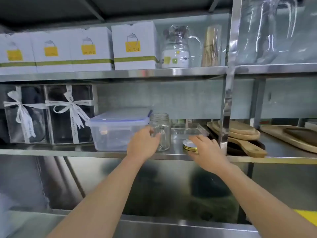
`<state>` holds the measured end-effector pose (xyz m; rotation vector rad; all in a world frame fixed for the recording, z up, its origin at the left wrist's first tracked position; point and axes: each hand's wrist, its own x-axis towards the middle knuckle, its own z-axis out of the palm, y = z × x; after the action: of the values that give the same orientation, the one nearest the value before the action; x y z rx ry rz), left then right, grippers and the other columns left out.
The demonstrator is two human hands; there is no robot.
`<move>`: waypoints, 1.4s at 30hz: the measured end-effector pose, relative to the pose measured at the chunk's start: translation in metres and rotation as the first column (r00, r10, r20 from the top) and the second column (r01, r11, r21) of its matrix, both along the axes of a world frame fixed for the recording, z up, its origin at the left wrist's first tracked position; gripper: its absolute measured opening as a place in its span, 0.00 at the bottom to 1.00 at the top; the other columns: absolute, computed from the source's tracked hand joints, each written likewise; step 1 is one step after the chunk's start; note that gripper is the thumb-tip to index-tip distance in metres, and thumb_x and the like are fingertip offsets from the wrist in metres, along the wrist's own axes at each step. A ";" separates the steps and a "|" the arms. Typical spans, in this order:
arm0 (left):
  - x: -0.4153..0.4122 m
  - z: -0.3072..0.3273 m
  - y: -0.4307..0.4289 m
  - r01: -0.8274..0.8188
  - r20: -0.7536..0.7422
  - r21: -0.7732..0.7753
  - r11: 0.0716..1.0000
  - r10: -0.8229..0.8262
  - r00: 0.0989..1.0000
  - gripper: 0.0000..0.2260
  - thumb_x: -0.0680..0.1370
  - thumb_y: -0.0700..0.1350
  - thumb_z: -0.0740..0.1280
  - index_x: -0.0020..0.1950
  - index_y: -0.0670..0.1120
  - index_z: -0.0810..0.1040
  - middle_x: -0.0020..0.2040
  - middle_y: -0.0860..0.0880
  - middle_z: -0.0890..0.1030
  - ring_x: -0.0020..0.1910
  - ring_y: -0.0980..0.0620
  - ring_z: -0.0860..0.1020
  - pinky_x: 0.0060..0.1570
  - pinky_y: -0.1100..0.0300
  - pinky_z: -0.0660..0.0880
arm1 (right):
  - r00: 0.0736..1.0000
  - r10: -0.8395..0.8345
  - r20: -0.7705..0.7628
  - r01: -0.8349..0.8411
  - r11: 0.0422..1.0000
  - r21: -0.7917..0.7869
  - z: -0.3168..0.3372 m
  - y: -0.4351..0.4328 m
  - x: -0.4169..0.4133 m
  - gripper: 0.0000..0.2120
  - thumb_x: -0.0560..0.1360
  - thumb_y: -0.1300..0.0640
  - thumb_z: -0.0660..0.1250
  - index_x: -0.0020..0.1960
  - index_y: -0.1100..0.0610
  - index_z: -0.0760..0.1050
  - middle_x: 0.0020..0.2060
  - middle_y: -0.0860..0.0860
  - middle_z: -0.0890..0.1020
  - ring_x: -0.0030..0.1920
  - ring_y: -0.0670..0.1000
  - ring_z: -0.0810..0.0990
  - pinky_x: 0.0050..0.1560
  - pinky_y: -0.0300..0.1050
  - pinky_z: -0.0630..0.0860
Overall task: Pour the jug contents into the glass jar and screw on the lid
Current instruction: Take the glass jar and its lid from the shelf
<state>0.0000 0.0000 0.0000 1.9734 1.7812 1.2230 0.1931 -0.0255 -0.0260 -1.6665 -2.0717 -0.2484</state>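
An empty clear glass jar with a side handle stands upright and lidless on the steel shelf. My left hand reaches to its left side, fingers spread and touching the glass near the handle, not closed round it. A gold metal lid lies flat on the shelf to the jar's right. My right hand hovers over the lid's right edge with fingers apart, partly covering it. A wrapped glass jug stands on the shelf above.
A lidded clear plastic box sits left of the jar, a shallow clear tray behind the lid. A steel upright stands right of my right hand, wooden boards beyond it. Ribboned gift boxes stand far left.
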 end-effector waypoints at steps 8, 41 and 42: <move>0.019 -0.019 0.021 0.217 0.447 -0.119 0.969 -0.143 0.883 0.06 0.78 0.45 0.63 0.52 0.44 0.76 0.47 0.49 0.77 0.49 0.50 0.74 0.49 0.58 0.66 | 0.999 -0.044 0.027 0.044 0.999 0.006 -0.017 0.036 -0.001 0.22 0.77 0.53 0.61 0.69 0.55 0.62 0.66 0.52 0.70 0.65 0.54 0.66 0.63 0.49 0.60; -0.020 -0.030 -0.106 0.205 0.802 -0.303 0.931 0.132 0.583 0.18 0.79 0.56 0.61 0.33 0.48 0.69 0.29 0.50 0.66 0.28 0.55 0.60 0.27 0.62 0.57 | 0.980 0.185 -0.071 -0.153 0.934 0.323 -0.013 -0.110 0.023 0.09 0.72 0.64 0.69 0.52 0.63 0.78 0.48 0.57 0.80 0.47 0.56 0.77 0.45 0.50 0.77; -0.025 -0.031 -0.116 0.198 0.802 -0.307 0.931 0.141 0.581 0.18 0.78 0.56 0.61 0.32 0.48 0.68 0.28 0.51 0.66 0.27 0.55 0.59 0.27 0.62 0.56 | 0.980 0.189 -0.065 -0.157 0.929 0.334 -0.008 -0.122 0.023 0.08 0.72 0.64 0.69 0.51 0.63 0.78 0.47 0.57 0.81 0.47 0.56 0.77 0.44 0.50 0.77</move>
<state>-0.0253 -0.1162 -0.0307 0.9259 1.3125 1.3400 0.2162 -0.1474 -0.0337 -1.2663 -1.9651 -0.4208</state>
